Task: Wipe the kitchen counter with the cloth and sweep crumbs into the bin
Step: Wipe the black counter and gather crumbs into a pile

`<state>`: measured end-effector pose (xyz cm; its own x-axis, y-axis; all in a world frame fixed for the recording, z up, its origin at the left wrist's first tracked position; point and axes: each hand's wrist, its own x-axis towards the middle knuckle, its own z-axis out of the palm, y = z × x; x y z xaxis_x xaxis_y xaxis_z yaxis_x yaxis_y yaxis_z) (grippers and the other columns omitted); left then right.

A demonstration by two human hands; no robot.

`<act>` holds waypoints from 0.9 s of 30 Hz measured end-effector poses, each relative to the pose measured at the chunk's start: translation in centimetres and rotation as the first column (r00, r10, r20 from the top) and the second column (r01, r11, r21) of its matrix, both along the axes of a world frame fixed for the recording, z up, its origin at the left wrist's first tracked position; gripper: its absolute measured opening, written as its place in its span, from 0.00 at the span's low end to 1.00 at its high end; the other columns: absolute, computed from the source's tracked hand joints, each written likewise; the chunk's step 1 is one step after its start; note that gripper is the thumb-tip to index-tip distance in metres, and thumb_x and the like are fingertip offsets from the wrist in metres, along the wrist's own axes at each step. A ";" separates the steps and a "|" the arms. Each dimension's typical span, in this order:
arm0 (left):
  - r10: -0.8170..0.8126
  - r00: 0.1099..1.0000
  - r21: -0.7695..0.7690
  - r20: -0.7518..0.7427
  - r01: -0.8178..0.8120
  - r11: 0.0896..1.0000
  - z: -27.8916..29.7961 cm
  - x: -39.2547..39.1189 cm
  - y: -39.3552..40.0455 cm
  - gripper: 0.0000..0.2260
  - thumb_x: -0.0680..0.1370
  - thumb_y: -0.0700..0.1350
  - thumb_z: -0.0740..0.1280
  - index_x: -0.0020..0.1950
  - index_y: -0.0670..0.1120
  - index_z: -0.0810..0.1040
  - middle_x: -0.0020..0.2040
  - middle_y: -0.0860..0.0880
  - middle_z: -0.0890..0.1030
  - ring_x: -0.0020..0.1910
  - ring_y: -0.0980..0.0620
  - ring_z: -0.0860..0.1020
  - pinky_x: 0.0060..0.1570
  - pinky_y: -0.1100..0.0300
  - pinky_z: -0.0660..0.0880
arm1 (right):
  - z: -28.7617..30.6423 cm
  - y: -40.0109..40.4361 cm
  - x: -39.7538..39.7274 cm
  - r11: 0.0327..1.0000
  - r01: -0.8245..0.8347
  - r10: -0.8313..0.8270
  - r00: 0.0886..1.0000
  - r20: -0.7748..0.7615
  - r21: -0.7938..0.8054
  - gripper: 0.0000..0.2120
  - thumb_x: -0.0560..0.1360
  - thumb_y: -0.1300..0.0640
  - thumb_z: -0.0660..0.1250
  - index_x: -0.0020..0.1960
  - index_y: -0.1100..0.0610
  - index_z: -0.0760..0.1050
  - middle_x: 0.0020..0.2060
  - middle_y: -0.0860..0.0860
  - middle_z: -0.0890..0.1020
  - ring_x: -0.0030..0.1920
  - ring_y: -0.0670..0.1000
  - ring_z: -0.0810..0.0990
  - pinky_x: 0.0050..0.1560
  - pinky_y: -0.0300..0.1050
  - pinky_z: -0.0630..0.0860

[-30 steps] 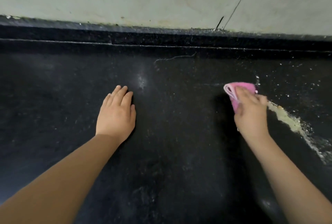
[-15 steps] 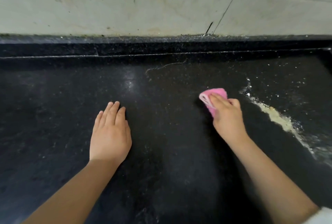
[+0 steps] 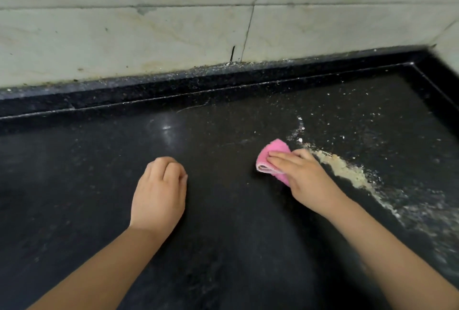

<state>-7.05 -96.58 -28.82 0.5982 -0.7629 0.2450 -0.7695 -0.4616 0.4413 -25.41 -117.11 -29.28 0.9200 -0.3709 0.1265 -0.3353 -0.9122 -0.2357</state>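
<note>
A folded pink cloth (image 3: 272, 154) lies on the black stone counter (image 3: 223, 247). My right hand (image 3: 305, 178) presses on it with straight fingers, and the thumb is hidden. Just right of that hand, a pale yellow line of crumbs (image 3: 347, 170) runs diagonally toward the lower right. Fine white specks (image 3: 372, 121) are scattered behind it. My left hand (image 3: 159, 193) rests on the counter to the left, its fingers curled under and holding nothing. No bin is in view.
A raised black rim (image 3: 223, 81) borders the counter at the back and turns a corner at the far right (image 3: 422, 66). Stained pale wall tiles (image 3: 173, 36) rise behind it. Dust lies along the rim.
My left hand's fingers have curled from flat into a loose fist. My right hand slid the cloth left off the crumb line, and now it sits beside the line's upper end.
</note>
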 end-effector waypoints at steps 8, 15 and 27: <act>-0.030 0.996 0.052 -0.089 0.034 0.998 -0.1 -4.1 -10.6 0.06 0.66 0.37 0.75 0.32 0.38 0.80 0.44 0.40 0.81 0.42 0.40 0.80 0.44 0.50 0.76 | 5.7 -12.9 -5.3 0.969 0.244 -0.247 0.962 0.116 0.043 0.18 0.69 0.67 0.55 0.52 0.65 0.79 0.42 0.61 0.83 0.37 0.56 0.75 0.45 0.42 0.69; 0.204 0.973 0.203 -0.107 -0.179 0.963 -1.4 -6.3 -16.3 0.21 0.79 0.45 0.59 0.68 0.36 0.65 0.72 0.39 0.62 0.73 0.43 0.56 0.70 0.49 0.51 | 1.2 -29.2 -5.4 0.740 0.669 -0.672 0.740 0.028 0.060 0.14 0.76 0.60 0.60 0.60 0.53 0.75 0.52 0.61 0.77 0.47 0.60 0.76 0.42 0.40 0.69; 0.279 0.958 0.350 -0.067 -0.239 0.906 -1.3 -6.6 -17.1 0.23 0.80 0.47 0.53 0.73 0.39 0.57 0.75 0.43 0.55 0.74 0.49 0.50 0.72 0.54 0.44 | 0.2 -29.6 -1.1 0.755 0.636 -0.620 0.771 -0.145 0.157 0.21 0.74 0.64 0.56 0.65 0.51 0.70 0.46 0.58 0.72 0.59 0.63 0.64 0.58 0.55 0.70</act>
<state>-13.69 -113.64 -30.08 0.7945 -0.6023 -0.0777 -0.5570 -0.7736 0.3021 -26.48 -146.68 -29.03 0.4752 -0.8772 -0.0682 -0.8420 -0.4309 -0.3246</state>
